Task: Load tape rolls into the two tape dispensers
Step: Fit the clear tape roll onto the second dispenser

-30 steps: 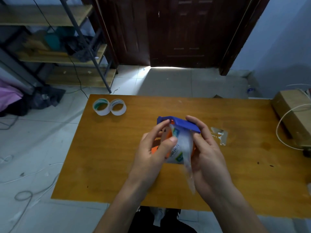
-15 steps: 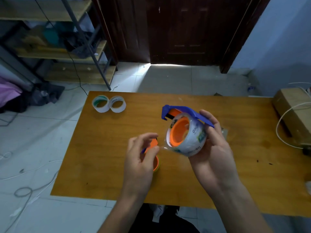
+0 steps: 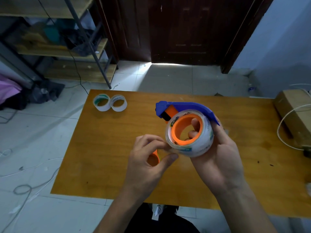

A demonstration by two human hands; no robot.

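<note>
My right hand [image 3: 217, 153] holds a blue tape dispenser [image 3: 183, 105] above the wooden table [image 3: 104, 148]. A clear tape roll [image 3: 200, 145] sits on the dispenser's orange hub [image 3: 176, 128], and two of my fingers show through the hub. My left hand [image 3: 148, 160] pinches the roll's loose end at its lower left edge. Under my left hand lies a second dispenser, of which only an orange part [image 3: 154, 159] shows. Two empty white tape cores [image 3: 109, 103] stand side by side at the table's far left corner.
A cardboard box [image 3: 296, 108] with a white cable [image 3: 286, 121] lies at the table's right edge. A metal shelf unit [image 3: 55, 47] stands at the back left, a dark door [image 3: 181, 31] behind. Cables lie on the tiled floor at the left.
The right hand lifted the dispenser and turned it so the orange hub faces me. The left hand let go, dropped lower, then came back to pinch the tape's end.
</note>
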